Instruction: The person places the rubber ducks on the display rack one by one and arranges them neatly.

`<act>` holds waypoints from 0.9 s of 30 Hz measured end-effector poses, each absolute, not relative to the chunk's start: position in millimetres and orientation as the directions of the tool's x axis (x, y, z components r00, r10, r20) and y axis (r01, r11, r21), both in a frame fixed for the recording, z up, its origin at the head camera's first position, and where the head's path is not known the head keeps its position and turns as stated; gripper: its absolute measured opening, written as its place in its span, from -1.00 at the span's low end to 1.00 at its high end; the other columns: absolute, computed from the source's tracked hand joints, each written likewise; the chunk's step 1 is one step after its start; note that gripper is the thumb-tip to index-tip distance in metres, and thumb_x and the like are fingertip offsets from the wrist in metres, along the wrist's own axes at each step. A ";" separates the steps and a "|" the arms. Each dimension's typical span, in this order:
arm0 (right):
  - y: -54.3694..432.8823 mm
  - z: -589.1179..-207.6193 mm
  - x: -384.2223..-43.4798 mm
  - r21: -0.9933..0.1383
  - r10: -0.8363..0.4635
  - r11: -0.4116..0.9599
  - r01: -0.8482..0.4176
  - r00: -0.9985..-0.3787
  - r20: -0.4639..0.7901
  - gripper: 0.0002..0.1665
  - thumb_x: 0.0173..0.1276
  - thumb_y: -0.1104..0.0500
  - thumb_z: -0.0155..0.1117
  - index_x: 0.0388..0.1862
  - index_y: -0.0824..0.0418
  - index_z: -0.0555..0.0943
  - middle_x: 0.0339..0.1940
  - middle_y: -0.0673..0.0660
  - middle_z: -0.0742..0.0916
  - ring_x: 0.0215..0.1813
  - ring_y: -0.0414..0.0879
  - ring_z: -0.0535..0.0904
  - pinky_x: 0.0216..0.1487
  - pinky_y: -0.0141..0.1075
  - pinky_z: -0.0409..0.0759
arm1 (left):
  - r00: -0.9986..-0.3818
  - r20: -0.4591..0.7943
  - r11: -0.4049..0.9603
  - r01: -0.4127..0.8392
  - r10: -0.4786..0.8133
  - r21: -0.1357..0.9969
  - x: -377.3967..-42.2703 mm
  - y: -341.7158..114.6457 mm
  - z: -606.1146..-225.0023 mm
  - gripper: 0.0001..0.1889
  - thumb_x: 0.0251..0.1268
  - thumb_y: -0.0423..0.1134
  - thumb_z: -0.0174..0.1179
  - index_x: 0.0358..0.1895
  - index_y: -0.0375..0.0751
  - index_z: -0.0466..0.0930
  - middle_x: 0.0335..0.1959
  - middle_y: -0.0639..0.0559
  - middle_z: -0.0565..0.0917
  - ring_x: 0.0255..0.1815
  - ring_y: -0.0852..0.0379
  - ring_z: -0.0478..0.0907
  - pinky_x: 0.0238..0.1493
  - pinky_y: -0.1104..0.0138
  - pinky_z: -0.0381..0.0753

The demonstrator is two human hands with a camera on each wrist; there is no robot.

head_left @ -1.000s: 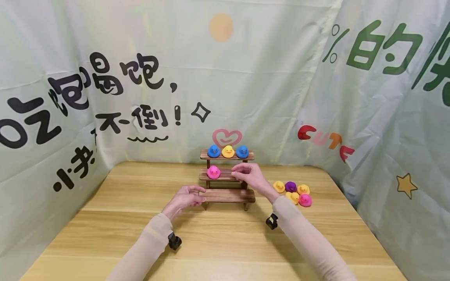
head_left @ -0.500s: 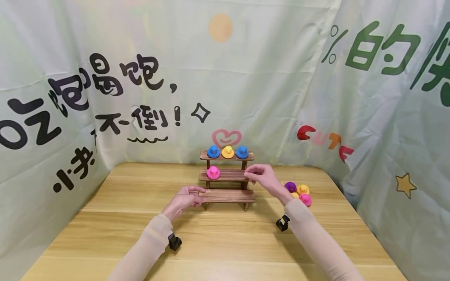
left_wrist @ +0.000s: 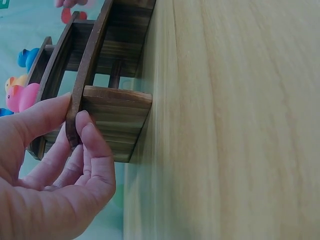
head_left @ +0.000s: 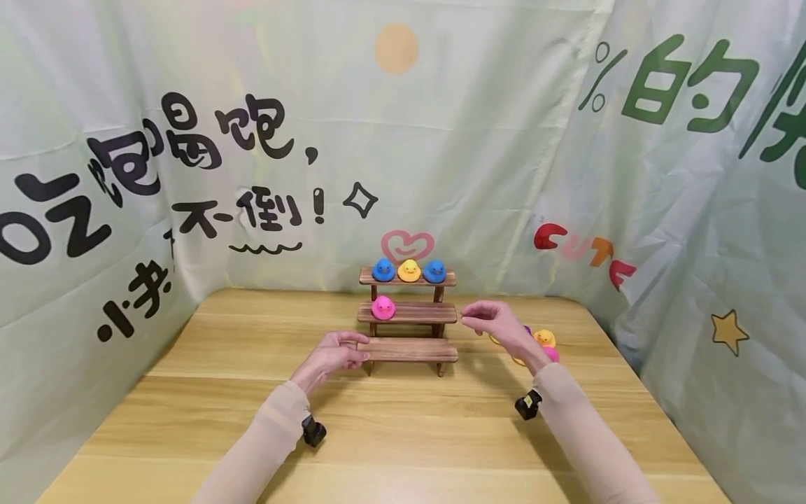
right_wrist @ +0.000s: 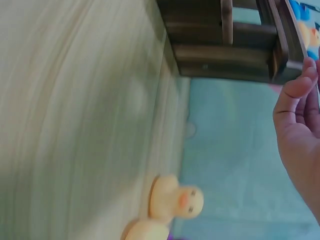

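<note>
counter (head_left: 403, 434): light wood
cloth (head_left: 491, 161): pale green, creased, behind and both sides
black characters (head_left: 203, 208): left side
green characters (head_left: 658, 85): upper right
star (head_left: 729, 333): yellow, right
heart (head_left: 407, 248): pink

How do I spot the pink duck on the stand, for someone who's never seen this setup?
On the table, toward the back, find the three-tier wooden stand. Look at the left end of its middle tier: that's the pink duck. It's alone on that tier, and the only pink one on the stand; the top row is blue, yellow, blue.
</note>
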State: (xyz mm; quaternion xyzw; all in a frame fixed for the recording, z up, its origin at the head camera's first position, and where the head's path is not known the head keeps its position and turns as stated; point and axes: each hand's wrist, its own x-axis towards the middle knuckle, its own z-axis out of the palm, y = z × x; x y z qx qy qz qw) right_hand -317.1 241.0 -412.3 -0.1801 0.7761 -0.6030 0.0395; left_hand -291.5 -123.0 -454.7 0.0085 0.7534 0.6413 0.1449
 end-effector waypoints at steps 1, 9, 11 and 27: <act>245.4 -413.0 -316.9 -0.950 -0.330 0.218 -0.225 -0.933 0.145 -0.56 0.33 0.14 0.36 0.02 0.46 0.58 -0.29 -0.10 0.74 -0.35 -0.20 0.54 -0.35 -0.39 0.54 | -0.958 -0.205 0.178 -0.170 0.199 0.969 -291.5 -123.0 -454.3 -0.59 0.10 -0.42 0.37 0.07 -0.30 0.59 -0.46 -0.02 0.67 -0.44 0.11 0.59 -0.26 0.27 0.66; 282.5 -417.2 -314.6 -0.926 -0.322 0.343 -0.156 -0.946 0.040 -0.57 0.33 0.04 0.36 0.06 0.27 0.61 -0.10 0.02 0.73 -0.11 -0.14 0.61 -0.08 -0.16 0.62 | -0.958 -0.209 0.175 -0.176 0.194 0.969 -290.9 -123.2 -453.5 -0.60 0.10 -0.44 0.36 0.07 -0.31 0.60 -0.47 -0.01 0.67 -0.46 0.12 0.59 -0.30 0.31 0.63; 290.8 -418.1 -313.4 -0.915 -0.320 0.371 -0.158 -0.947 0.034 -0.52 0.34 0.04 0.35 0.10 0.33 0.59 -0.04 0.11 0.73 -0.08 -0.12 0.61 -0.04 -0.15 0.63 | -0.957 -0.215 0.176 -0.181 0.193 0.968 -290.8 -123.7 -453.4 -0.60 0.10 -0.44 0.36 0.06 -0.30 0.60 -0.47 -0.02 0.67 -0.46 0.13 0.59 -0.30 0.32 0.64; 340.5 -431.2 -306.9 -0.882 -0.326 0.442 -0.164 -0.945 0.013 -0.38 0.34 0.10 0.35 0.24 0.46 0.48 0.22 0.45 0.59 0.00 -0.36 0.60 0.04 -0.42 0.61 | -0.957 -0.212 0.165 -0.181 0.197 0.970 -293.9 -123.7 -456.2 -0.61 0.11 -0.44 0.36 0.05 -0.31 0.59 -0.44 -0.03 0.68 -0.46 0.14 0.58 -0.27 0.30 0.67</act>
